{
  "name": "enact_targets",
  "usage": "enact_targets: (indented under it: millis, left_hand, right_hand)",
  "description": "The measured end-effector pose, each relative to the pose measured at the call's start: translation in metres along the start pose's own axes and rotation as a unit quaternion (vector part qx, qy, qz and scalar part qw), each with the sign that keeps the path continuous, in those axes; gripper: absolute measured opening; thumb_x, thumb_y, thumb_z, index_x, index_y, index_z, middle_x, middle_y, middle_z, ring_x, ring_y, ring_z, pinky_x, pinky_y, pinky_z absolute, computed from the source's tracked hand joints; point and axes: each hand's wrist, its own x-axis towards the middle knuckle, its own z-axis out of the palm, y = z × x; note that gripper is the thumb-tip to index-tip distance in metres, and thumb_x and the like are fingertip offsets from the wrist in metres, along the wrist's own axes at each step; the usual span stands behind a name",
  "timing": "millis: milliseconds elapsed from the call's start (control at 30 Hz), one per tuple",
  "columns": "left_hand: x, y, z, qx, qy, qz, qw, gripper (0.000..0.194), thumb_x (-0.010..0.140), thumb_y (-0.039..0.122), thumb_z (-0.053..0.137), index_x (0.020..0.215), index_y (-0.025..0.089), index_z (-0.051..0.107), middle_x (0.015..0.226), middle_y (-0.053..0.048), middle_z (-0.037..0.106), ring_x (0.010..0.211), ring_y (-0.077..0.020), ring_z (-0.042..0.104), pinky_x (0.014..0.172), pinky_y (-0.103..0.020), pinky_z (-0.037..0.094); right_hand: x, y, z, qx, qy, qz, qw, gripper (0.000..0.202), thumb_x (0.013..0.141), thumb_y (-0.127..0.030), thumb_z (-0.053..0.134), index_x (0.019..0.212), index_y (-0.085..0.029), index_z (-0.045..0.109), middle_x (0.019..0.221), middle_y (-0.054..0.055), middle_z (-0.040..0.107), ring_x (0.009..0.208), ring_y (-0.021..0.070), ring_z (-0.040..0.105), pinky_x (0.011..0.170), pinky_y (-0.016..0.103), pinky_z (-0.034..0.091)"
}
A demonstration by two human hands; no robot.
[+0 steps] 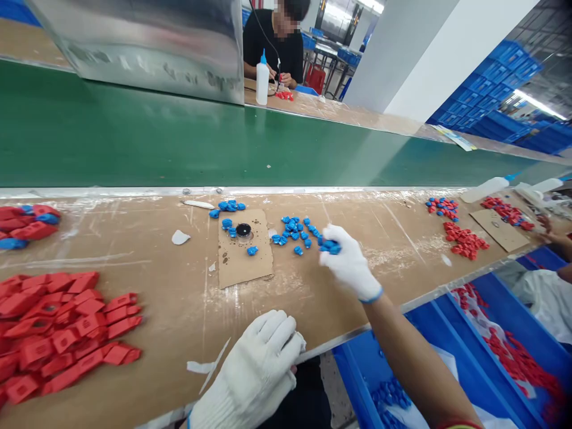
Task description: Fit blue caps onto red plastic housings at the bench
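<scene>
My right hand (351,262), in a white knit glove with a blue cuff, is over the table with its fingers closed round several small blue plastic pieces (329,246). Left of it lies a loose scatter of like blue pieces (292,228). My left hand (257,363), also gloved, rests at the table's front edge, its fingers curled together; whatever is inside is hidden. Beyond it, a brown cardboard sheet (245,268) carries a small round dish with a black top (243,231) and a few blue pieces. More blue pieces (230,205) sit behind the dish.
Red plastic parts (58,328) are heaped at left. At right lie small red pieces (465,240), a second cardboard sheet (500,229) and white bottles (487,189). Blue bins (429,333) stand below the edge. Behind runs a green belt (179,143); a person (272,47) works across it.
</scene>
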Motion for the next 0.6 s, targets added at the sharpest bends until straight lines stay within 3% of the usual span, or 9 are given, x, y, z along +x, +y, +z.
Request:
enact_targets:
  millis: [100,233,333,433,600]
  left_hand:
    - [-0.001,-0.001,0.004,-0.001,0.012,-0.004,1.000,0.034,0.067,0.002,0.060,0.092,0.024,0.053,0.096,-0.001,0.065,0.090,-0.0236,0.059,0.085,-0.040,0.056]
    - [-0.002,-0.004,0.010,0.002,0.015,-0.004,1.000,0.035,0.066,0.004,0.062,0.094,0.024,0.054,0.099,-0.001,0.066,0.091,-0.0246,0.060,0.087,-0.041,0.056]
    - [-0.002,-0.006,0.013,0.007,0.023,-0.006,1.000,0.036,0.065,0.005,0.062,0.095,0.024,0.054,0.098,-0.001,0.066,0.090,-0.0246,0.061,0.087,-0.041,0.056]
    - [-0.001,-0.006,0.013,0.003,0.023,0.001,1.000,0.036,0.065,0.005,0.062,0.094,0.024,0.053,0.097,-0.001,0.066,0.088,-0.0240,0.059,0.086,-0.041,0.056]
    - [0.000,-0.005,0.012,0.014,0.039,0.002,0.999,0.038,0.062,0.003,0.061,0.092,0.024,0.053,0.096,-0.001,0.065,0.089,-0.0242,0.060,0.087,-0.042,0.056]
  right_hand:
    - [0.036,0.002,0.040,-0.185,-0.080,-0.058,0.978,0.019,0.067,-0.021,0.066,0.085,-0.025,0.065,0.109,0.005,0.063,0.098,0.0239,0.062,0.088,0.036,0.055]
    - [0.051,-0.001,0.054,-0.299,-0.119,-0.049,0.946,0.030,0.077,-0.020,0.063,0.106,-0.027,0.070,0.126,0.006,0.064,0.100,0.0242,0.066,0.079,0.033,0.055]
    - [0.051,0.002,0.050,-0.309,-0.113,-0.042,0.943,0.046,0.082,-0.025,0.068,0.127,-0.030,0.070,0.147,0.007,0.061,0.120,0.0307,0.066,0.091,0.041,0.060]
    - [0.049,0.011,0.044,-0.280,-0.096,-0.038,0.955,0.056,0.081,-0.028,0.075,0.137,-0.031,0.069,0.162,0.009,0.055,0.142,0.0372,0.056,0.111,0.053,0.056]
    - [0.040,0.020,0.036,-0.205,-0.080,-0.076,0.973,0.061,0.083,-0.032,0.079,0.142,-0.026,0.067,0.160,0.013,0.059,0.155,0.0377,0.047,0.127,0.058,0.044]
